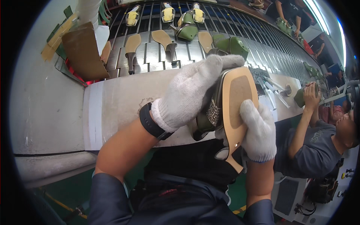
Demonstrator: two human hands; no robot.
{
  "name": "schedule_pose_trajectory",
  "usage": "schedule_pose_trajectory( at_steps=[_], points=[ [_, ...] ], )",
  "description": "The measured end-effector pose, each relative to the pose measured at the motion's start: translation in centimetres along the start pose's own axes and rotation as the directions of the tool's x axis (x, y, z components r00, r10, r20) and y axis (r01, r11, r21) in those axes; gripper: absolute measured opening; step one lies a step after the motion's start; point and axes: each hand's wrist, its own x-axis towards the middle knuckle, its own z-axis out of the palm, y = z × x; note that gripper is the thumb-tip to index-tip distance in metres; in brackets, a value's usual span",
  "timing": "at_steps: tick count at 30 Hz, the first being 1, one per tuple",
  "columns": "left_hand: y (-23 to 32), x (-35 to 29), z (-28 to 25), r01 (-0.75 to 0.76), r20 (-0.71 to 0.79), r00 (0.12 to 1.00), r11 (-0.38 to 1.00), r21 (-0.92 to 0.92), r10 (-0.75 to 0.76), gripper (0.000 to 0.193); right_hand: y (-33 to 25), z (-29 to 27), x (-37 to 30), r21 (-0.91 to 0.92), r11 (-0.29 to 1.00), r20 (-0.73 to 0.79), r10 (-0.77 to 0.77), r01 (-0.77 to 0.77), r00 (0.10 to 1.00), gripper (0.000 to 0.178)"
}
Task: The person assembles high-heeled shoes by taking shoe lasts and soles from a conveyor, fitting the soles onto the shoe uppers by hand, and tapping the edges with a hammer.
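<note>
A high-heeled shoe (233, 99) is held in front of my body, its tan sole turned toward me and its toe end up. Beside the sole a glittery decorated strap (213, 113) and part of a green last (203, 123) show. My left hand (198, 88), in a white knitted glove, wraps the toe end from the left, fingers closed across its top. My right hand (260, 131), also gloved, grips the sole's right side with the thumb pressed on its face. The fingers behind the shoe are mostly hidden.
Beyond the worktable (123, 108) runs a slatted metal conveyor (150, 66) with heeled soles (162, 39), green lasts (186, 30) and yellow-topped pieces (168, 15). Brushes (275, 88) lie right of the shoe. A cardboard sheet (84, 52) stands left. A co-worker (315, 146) at right holds a green shoe.
</note>
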Motion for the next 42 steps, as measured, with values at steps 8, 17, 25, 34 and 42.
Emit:
schedule_pose_trajectory(
  at_steps=[8,17,25,34,42],
  points=[
    [-1.1,-0.1,0.1,-0.067,-0.018,0.998,0.995,-0.072,0.066,0.056,0.1,0.4,0.9,-0.034,0.997,-0.062,-0.075,0.073,0.995,0.038],
    [-0.9,-1.0,-2.6,-0.202,0.230,0.964,0.925,0.322,0.131,0.095,-1.5,0.7,0.2,-0.165,0.986,-0.023,-0.001,-0.003,1.000,0.033],
    [3.2,-8.4,0.0,0.014,-0.065,0.998,0.993,-0.114,-0.022,0.071,2.3,2.9,-3.7,-0.430,0.838,0.153,-0.300,0.336,0.942,0.025],
    [6.6,-12.6,0.9,0.121,-0.336,0.935,0.993,-0.002,-0.115,0.053,2.6,6.7,-3.9,-0.490,0.748,0.263,-0.363,0.448,0.894,0.020],
    [7.6,-13.2,-0.4,0.151,-0.521,0.853,0.948,0.280,0.018,0.032,2.2,9.0,-2.0,-0.470,0.681,0.427,-0.382,0.562,0.819,0.019]
  ],
)
